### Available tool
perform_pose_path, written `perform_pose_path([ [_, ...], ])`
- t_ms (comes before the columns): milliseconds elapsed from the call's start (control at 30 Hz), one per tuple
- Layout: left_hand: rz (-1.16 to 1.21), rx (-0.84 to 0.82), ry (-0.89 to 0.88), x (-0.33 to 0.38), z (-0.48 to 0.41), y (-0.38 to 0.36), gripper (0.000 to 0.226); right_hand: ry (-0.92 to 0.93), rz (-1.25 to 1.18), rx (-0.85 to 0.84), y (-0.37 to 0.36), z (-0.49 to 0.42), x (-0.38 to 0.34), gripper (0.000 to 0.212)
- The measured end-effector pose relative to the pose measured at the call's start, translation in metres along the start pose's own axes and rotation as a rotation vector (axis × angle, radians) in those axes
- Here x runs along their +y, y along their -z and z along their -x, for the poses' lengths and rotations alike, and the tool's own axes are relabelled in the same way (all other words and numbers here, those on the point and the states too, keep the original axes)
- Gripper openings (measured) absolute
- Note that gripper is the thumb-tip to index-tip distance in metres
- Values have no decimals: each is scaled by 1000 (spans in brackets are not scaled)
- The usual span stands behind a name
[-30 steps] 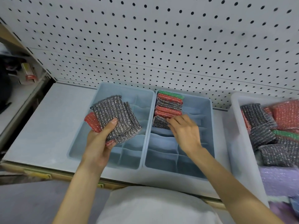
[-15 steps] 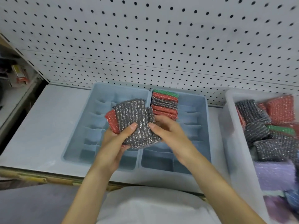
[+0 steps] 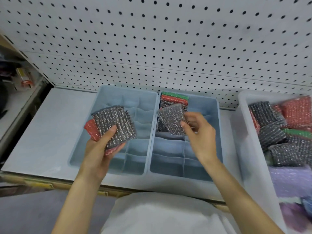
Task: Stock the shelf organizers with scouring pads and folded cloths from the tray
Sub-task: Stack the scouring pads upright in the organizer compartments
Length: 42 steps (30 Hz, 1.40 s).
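Fingers of the right hand (image 3: 200, 135) pinch one grey scouring pad (image 3: 171, 118) by its lower corner. It is blurred and seemingly just above the row of stored pads (image 3: 173, 98) in the right organizer (image 3: 219, 125). The left hand (image 3: 99, 149) grips a stack of pads (image 3: 114, 124), grey over red, above the left organizer (image 3: 135, 159). The tray (image 3: 243, 125) sits to the right with more pads.

Your one head camera looks forward and steeply down, close over the shelf (image 3: 42, 132). The pegboard wall (image 3: 168, 39) fills twelve o'clock, the organizers (image 3: 126, 87) sit centre, and the tray (image 3: 244, 132) sits at three o'clock.
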State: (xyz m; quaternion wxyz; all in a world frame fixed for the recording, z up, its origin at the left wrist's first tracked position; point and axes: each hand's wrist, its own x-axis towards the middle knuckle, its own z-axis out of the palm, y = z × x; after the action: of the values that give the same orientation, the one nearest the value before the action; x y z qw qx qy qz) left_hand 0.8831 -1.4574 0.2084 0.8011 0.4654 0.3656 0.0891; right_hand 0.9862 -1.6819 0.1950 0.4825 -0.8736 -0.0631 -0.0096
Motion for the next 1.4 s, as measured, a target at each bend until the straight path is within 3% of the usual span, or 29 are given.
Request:
perform_pose_path([
  [133, -52, 11, -11, 1, -3, 5, 22, 473, 520, 11, -9, -2, 21, 18],
  [367, -117, -14, 0, -5, 3, -2, 50, 581, 656, 29, -1, -9, 34, 20],
  [600, -113, -39, 29, -5, 2, -4, 46, 653, 714, -38, -28, -13, 44, 32],
  [867, -107, -39, 53, -3, 3, -6, 38, 488, 515, -72, -36, -12, 49, 22],
  [1000, -109, -128, 67, -9, 9, -15, 31, 116, -9, -21, -14, 0, 9, 15],
  [1067, -131, -175, 54, -13, 11, -23, 35, -123, -335, -171, -9, 9, -20, 14],
  [1133, -179, -228, 21, -15, 13, -31, 39, -273, -480, -361, -14, 20, -38, 19],
  [1233, -225, -288, -31, -18, 15, -42, 39, -226, -412, -296, -24, 28, -43, 33],
  [1400, -196, -250, -12, -20, 13, -36, 34, -313, -623, -159, -10, 24, -34, 30],
])
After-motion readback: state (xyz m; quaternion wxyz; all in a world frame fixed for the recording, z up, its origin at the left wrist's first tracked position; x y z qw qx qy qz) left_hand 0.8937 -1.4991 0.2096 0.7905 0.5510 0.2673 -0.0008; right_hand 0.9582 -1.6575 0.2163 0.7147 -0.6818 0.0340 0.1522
